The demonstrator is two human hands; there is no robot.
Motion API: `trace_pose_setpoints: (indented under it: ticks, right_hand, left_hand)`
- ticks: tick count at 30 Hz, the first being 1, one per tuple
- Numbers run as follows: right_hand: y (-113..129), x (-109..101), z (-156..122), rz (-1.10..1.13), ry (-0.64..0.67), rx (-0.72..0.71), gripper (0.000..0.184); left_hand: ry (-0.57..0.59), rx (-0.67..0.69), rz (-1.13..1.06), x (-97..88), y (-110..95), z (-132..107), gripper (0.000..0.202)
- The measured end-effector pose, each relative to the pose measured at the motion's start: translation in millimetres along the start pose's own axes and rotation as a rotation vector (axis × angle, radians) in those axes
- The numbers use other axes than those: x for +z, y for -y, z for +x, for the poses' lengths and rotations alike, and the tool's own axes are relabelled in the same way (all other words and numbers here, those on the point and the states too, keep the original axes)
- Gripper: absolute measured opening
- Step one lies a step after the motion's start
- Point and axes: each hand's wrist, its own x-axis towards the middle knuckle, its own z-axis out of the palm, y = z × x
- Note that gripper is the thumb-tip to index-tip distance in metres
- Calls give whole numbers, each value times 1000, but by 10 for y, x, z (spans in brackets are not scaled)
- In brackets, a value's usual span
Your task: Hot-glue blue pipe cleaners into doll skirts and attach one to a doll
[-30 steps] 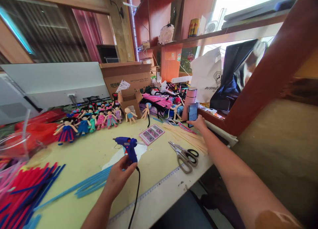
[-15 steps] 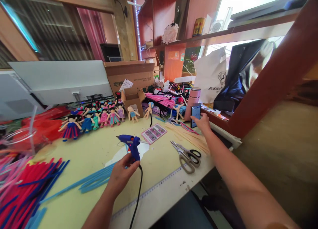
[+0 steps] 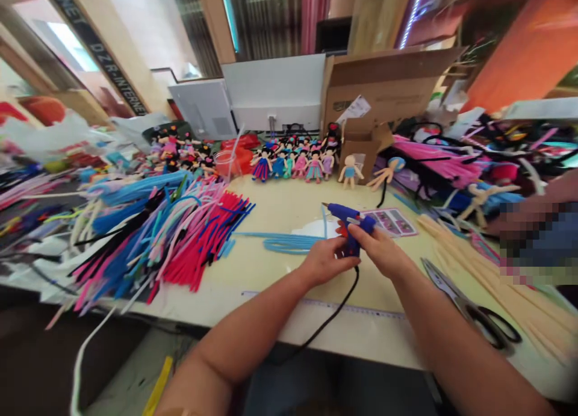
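Note:
A blue hot glue gun (image 3: 345,214) is held between both hands above the table, its nozzle towards the upper left. My left hand (image 3: 321,260) is closed at its handle from the left. On the right, my right hand (image 3: 383,247) grips the rear of the gun's body. The black cord hangs from the handle over the table's front edge. Light blue pipe cleaners (image 3: 289,244) lie left of the gun, and one thin blue strip stands by the nozzle. Behind the gun lies a printed picture card (image 3: 395,222).
Scissors (image 3: 456,295) and beige strips (image 3: 478,265) lie at right. A ruler (image 3: 325,305) runs along the front. Bundles of coloured pipe cleaners (image 3: 198,241) cover the left. Small dolls (image 3: 300,163) stand before a monitor (image 3: 275,91) and a cardboard box (image 3: 388,82).
My right hand has left the phone at the right and come over to grip the glue gun beside my left hand. The view has turned left.

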Motion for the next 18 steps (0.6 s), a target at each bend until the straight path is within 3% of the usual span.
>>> trace_pose_setpoints:
  ticks: [3, 7, 10, 13, 18]
  right_hand:
    - [2, 3, 110, 114, -59, 67, 49]
    - [39, -187, 208, 143, -44, 181, 36]
    - [27, -322, 235, 67, -24, 206, 30]
    - [-16, -377, 220, -61, 3, 220, 35]
    - [-89, -390, 201, -278, 29, 284, 37]
  left_hand:
    - [8, -2, 29, -182, 37, 10, 22]
    - [-133, -75, 232, -576, 107, 45, 20]
    - [-42, -144, 517, -753, 181, 83, 19]
    - [71, -125, 639, -746, 292, 124, 18]
    - [90, -36, 579, -608, 496, 148, 9]
